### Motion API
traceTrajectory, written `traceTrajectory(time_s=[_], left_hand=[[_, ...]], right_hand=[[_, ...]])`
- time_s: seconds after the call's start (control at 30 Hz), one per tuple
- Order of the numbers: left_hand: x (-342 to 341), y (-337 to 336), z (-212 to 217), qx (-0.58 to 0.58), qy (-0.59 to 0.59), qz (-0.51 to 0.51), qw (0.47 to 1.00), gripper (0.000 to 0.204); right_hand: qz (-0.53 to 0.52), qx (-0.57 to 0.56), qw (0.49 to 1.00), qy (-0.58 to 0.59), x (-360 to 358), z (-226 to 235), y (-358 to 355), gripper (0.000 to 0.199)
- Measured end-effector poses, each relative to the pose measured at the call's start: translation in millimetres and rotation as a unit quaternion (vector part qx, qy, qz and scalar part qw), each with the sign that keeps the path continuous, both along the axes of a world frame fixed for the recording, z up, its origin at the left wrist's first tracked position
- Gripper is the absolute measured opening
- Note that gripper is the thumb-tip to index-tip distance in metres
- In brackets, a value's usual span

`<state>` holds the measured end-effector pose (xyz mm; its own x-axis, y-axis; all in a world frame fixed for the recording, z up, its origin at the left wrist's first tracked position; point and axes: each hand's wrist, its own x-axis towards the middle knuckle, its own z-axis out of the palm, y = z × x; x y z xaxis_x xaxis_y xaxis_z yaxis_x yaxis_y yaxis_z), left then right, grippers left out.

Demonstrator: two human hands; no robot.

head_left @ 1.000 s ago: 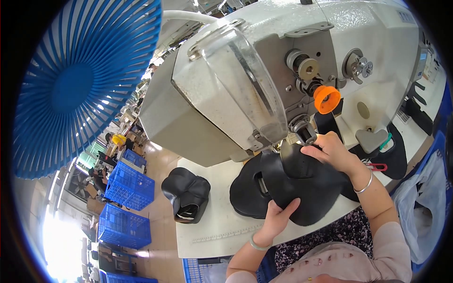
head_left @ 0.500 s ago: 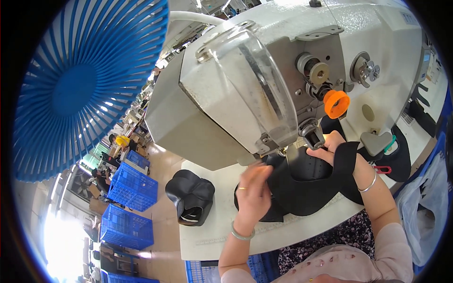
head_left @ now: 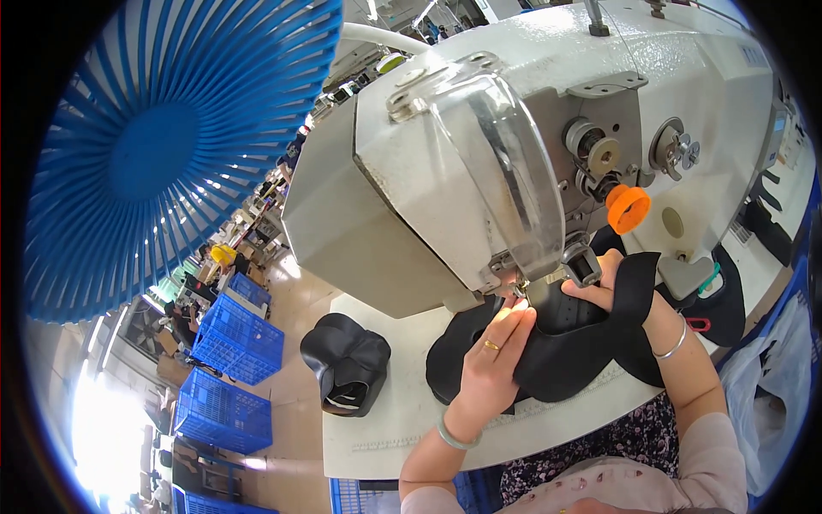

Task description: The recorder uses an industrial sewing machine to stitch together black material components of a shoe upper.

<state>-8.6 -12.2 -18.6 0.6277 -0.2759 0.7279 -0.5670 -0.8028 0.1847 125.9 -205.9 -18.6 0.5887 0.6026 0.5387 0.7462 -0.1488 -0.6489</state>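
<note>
A black leather shoe upper lies on the white table of a sewing machine, its edge under the needle area. My left hand rests on the leather with fingers stretched out, the tips close by the needle. On the far right side of the upper, my right hand grips it, thumb on top and the other fingers partly hidden behind the raised leather. To the left on the table stands another black leather upper, apart from both hands.
A big blue fan fills the upper left. Blue crates stand on the floor at left. An orange knob sticks out of the machine. Red-handled scissors and black pieces lie at right, near a plastic bag.
My left hand has moved right and slightly up, from a blurred position beside the upper onto the leather near the needle. The right hand keeps its hold. The whole view has shifted slightly.
</note>
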Motion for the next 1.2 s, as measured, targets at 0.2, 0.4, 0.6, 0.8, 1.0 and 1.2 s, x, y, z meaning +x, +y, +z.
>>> traceTrajectory(time_s=[0.2,0.4,0.6,0.8,1.0,1.2], left_hand=[[2.8,0.7,3.7,0.02,-0.013,0.003,1.0,0.055],[2.4,0.4,8.0,-0.017,0.014,0.012,1.0,0.048],[6.2,4.7,6.2,0.013,-0.01,-0.001,1.0,0.054],[6.8,6.9,5.2,-0.009,-0.004,0.008,1.0,0.057],[6.1,1.6,6.7,0.001,-0.014,0.008,1.0,0.058],[9.5,4.2,4.3,0.025,-0.04,0.031,0.998,0.055]], right_hand=[[-0.009,0.006,1.0,-0.005,-0.1,2.1,-0.2,0.035],[-0.036,-0.038,0.999,-0.007,2.1,6.9,2.4,0.033],[-0.063,-0.033,0.997,0.026,6.1,4.1,4.6,0.039],[-0.026,-0.073,0.996,-0.055,15.0,15.8,6.0,0.025],[0.029,-0.058,0.998,-0.015,45.1,-12.6,15.2,0.026],[0.01,-0.08,0.996,0.028,50.6,-12.6,18.2,0.025]])
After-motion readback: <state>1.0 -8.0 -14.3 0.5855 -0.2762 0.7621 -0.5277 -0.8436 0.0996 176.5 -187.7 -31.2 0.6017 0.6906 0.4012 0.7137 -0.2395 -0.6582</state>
